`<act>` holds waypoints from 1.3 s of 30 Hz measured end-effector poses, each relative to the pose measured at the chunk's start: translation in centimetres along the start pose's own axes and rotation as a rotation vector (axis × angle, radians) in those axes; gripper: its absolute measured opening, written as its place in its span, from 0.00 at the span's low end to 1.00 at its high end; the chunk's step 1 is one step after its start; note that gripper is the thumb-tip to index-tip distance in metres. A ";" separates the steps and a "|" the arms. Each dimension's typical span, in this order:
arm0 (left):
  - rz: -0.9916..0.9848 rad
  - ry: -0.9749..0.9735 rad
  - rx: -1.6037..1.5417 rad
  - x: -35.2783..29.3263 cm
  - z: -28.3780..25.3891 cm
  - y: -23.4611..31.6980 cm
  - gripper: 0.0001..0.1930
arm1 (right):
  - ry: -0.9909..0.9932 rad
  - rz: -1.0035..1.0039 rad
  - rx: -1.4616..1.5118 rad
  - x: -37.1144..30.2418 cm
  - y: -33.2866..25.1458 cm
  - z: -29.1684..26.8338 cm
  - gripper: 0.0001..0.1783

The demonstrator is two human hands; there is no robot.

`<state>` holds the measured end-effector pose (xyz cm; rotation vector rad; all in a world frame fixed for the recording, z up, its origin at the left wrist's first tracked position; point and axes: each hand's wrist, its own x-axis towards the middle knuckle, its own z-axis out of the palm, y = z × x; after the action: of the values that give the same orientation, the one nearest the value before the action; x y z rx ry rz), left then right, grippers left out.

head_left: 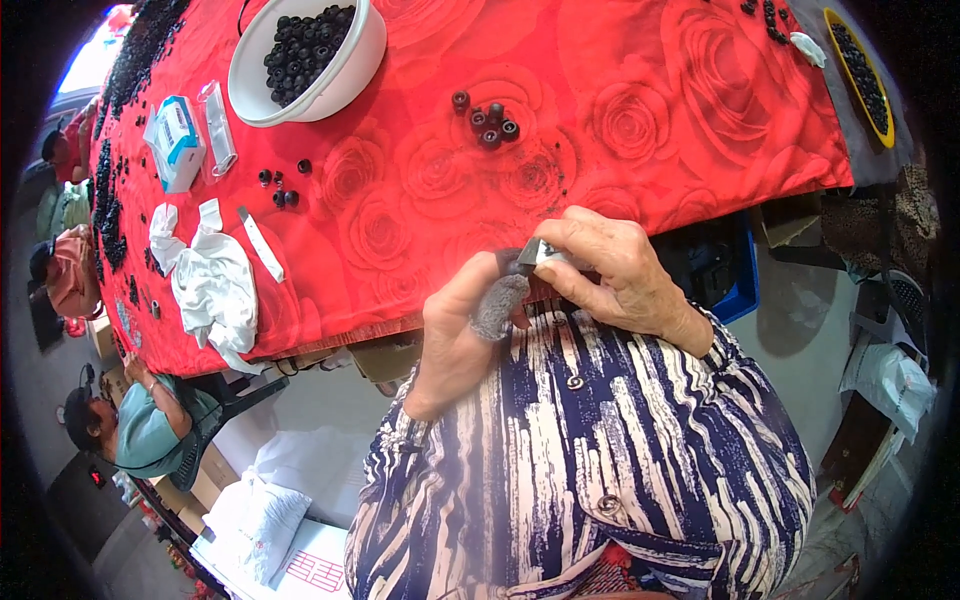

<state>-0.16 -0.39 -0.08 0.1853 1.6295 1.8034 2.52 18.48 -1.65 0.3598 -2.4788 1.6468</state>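
Note:
My left hand [448, 335], with a knitted grey cover [498, 308] on a finger, is closed around a small black part [510, 261] at the table's near edge. Most of that part is hidden by my fingers. My right hand [622, 278] pinches a small metal blade [529, 254] with white wrapping at its grip, its edge against or close to the black part. Beyond my hands, several black ring-shaped parts [490, 130] sit in a group on the red rose-patterned tablecloth [420, 250]. Dark shavings [540, 180] lie between them and my hands.
A white bowl [362, 75] of black parts stands at the back left. Nearby are a blue-white box [178, 148], white gloves [212, 290] and a white-handled cutter [262, 245]. A yellow-rimmed tray [889, 130] is far right. Other people, one in a teal top [155, 425], sit left.

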 end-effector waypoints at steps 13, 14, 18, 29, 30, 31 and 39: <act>-0.020 0.028 0.061 -0.2 0.5 0.0 0.12 | -0.004 0.015 0.018 -0.3 0.0 -0.2 0.12; -0.016 0.028 0.064 -0.2 0.4 0.0 0.12 | -0.005 0.013 0.022 -0.3 0.1 -0.1 0.12; 0.017 0.038 0.086 -0.3 0.5 -0.1 0.12 | -0.014 0.003 0.017 -0.2 0.1 -0.2 0.12; -0.119 0.045 -0.032 -0.2 0.7 0.4 0.11 | -0.032 -0.027 -0.020 -0.1 0.5 -0.4 0.12; -0.093 0.051 -0.041 -0.2 0.7 0.2 0.13 | -0.040 -0.028 -0.014 -0.1 0.5 -0.4 0.11; -0.094 0.051 -0.039 -0.2 0.7 0.1 0.13 | -0.047 -0.029 -0.008 -0.1 0.6 -0.4 0.11; -0.088 0.026 0.051 -0.2 1.1 0.5 0.10 | -0.071 -0.047 0.020 -0.6 1.0 -0.6 0.10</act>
<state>0.39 0.39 0.70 0.1117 1.6769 1.7052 2.79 19.44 -2.51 0.4836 -2.4856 1.6691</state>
